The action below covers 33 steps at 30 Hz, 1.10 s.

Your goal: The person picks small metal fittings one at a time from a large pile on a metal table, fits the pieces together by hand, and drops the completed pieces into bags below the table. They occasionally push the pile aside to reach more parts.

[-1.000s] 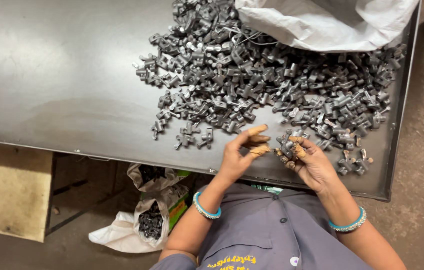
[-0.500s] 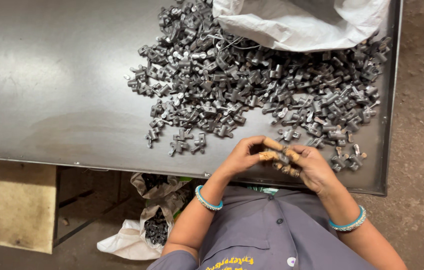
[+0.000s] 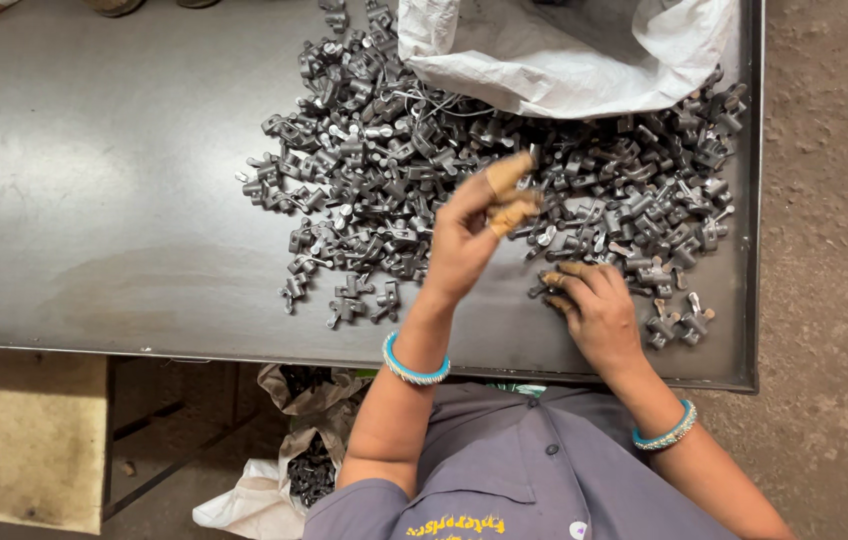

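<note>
A big heap of small dark grey metal parts (image 3: 394, 170) is spread over a grey metal table (image 3: 104, 200). My left hand (image 3: 469, 235) is raised over the heap's middle. Its thumb and forefinger wear tan wraps and are held close together, and I cannot make out a part between them. My right hand (image 3: 594, 315) lies low near the table's front edge. Its grimy fingers curl over a metal part (image 3: 548, 284) at the edge of the heap. Both wrists wear blue bangles.
A white woven sack (image 3: 584, 60) lies open at the back of the table, over the heap. Under the table's front edge, a white bag (image 3: 274, 490) holds more dark parts. A tan block (image 3: 34, 440) stands at the lower left. Dirt floor runs along the right.
My hands were together at the front edge, working one part. The left hand has since lifted away and reached up over the heap. The right hand stays low by the front edge.
</note>
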{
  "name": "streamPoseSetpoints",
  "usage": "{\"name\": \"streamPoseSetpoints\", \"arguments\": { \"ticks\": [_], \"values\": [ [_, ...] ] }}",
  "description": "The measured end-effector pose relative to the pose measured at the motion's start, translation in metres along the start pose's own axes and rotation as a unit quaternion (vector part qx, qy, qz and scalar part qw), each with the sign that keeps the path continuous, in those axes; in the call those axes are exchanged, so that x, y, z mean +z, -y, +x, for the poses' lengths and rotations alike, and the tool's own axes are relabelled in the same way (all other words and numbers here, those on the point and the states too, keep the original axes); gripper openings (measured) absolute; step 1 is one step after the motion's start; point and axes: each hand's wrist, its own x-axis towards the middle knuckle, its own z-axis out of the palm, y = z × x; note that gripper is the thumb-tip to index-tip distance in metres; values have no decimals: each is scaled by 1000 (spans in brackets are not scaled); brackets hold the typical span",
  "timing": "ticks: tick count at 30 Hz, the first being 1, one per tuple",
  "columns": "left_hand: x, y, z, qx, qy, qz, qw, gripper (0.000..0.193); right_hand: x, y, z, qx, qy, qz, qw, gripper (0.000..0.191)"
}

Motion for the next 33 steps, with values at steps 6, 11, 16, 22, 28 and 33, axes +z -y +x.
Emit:
{"name": "streamPoseSetpoints", "arguments": {
  "ticks": [6,11,16,22,28,33],
  "values": [
    [-6,32,-57,-69,-74,236,967,37,12,-21,-15,121,39,183,975,22],
    [-11,54,-93,-120,-102,30,987,41,34,-43,-32,288,-11,591,753,22],
    [-5,64,-107,-97,-28,55,993,41,45,-62,-42,395,32,664,635,19],
    [-4,80,-105,-108,31,40,993,33,39,-59,-43,421,57,662,617,23],
    [-14,62,-68,-267,87,19,959,22,11,-38,-22,359,63,496,788,26],
    [-5,29,-12,-87,-69,-44,993,26,-13,-27,6,53,-41,47,997,37]
  ]
}}
